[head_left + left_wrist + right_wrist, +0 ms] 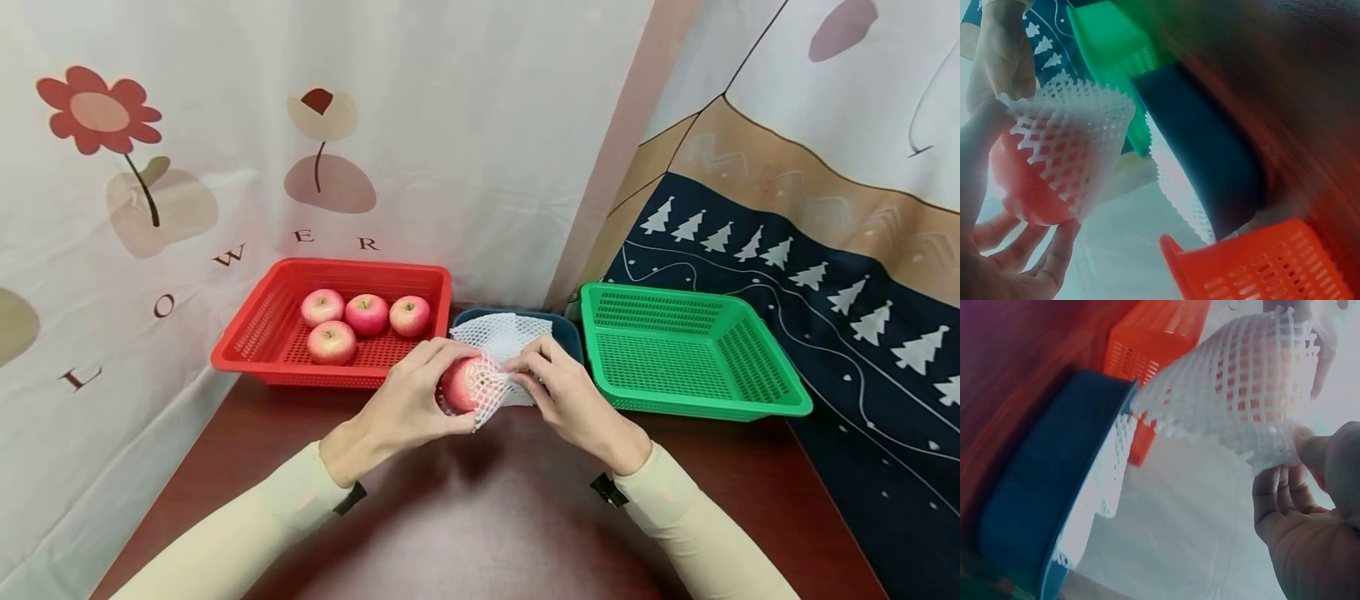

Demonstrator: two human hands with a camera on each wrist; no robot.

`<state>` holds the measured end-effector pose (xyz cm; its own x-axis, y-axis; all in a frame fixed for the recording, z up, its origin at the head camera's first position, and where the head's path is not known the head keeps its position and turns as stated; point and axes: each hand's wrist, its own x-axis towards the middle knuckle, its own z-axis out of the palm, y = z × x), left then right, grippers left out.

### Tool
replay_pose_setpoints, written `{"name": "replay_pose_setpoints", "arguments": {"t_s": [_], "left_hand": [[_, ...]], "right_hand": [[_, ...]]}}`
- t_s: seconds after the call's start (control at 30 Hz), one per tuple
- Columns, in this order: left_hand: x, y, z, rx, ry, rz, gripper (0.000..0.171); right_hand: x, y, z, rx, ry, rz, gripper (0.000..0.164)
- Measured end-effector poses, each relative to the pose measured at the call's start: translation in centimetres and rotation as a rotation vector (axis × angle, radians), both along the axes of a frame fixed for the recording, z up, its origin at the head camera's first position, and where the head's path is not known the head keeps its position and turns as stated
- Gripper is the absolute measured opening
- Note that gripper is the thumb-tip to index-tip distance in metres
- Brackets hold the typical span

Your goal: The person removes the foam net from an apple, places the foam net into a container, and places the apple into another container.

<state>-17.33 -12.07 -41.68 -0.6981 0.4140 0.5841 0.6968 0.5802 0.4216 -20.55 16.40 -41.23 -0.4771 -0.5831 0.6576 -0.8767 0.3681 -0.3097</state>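
Observation:
A red-and-pink apple (pixel 459 385) is gripped in my left hand (pixel 406 397), its fingers and thumb curled round it. White foam netting (pixel 491 386) covers the apple's right side. My right hand (pixel 562 395) pinches the netting between thumb and fingertips. In the left wrist view the foam netting (pixel 1079 128) reaches over part of the apple (pixel 1032 184), leaving the near side bare. From the right wrist, the foam netting (pixel 1241 381) spreads wide, with its lower edge in my right hand (pixel 1310 519).
A red basket (pixel 255 343) with several apples (pixel 332 342) stands at the left. Behind the hands, a dark blue tray (pixel 567 333) holds more white foam netting (pixel 504 327). At the right is a green basket (pixel 697 406). Printed curtains hang behind the brown table (pixel 480 533).

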Motion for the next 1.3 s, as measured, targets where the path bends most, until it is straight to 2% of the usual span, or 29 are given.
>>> {"name": "replay_pose_setpoints", "arguments": {"t_s": [0.33, 0.6, 0.73, 0.9, 1.03, 1.3], "left_hand": [[0.1, 0.0, 0.5, 0.009, -0.048, 0.008, 0.078], [0.0, 0.4, 0.6, -0.012, -0.094, 0.003, 0.077], [-0.1, 0.1, 0.6, 0.025, -0.121, 0.011, 0.079], [-0.2, -0.3, 0.4, 0.076, -0.094, 0.002, 0.076], [-0.4, -0.4, 0.3, 0.126, -0.077, -0.005, 0.073], [-0.6, -0.8, 0.6, 0.202, -0.114, 0.017, 0.075]], "right_hand": [[0.4, -0.2, -0.4, -0.037, -0.071, -0.054, 0.022], [0.4, -1.0, -0.3, -0.076, -0.018, -0.041, 0.020], [0.4, -0.6, -0.4, -0.069, -0.044, -0.068, 0.022], [0.3, 0.2, -0.4, -0.043, -0.100, -0.077, 0.024], [0.2, 0.5, -0.1, -0.033, -0.110, -0.091, 0.023], [-0.4, 0.9, 0.6, -0.012, -0.154, -0.140, 0.024]]}}
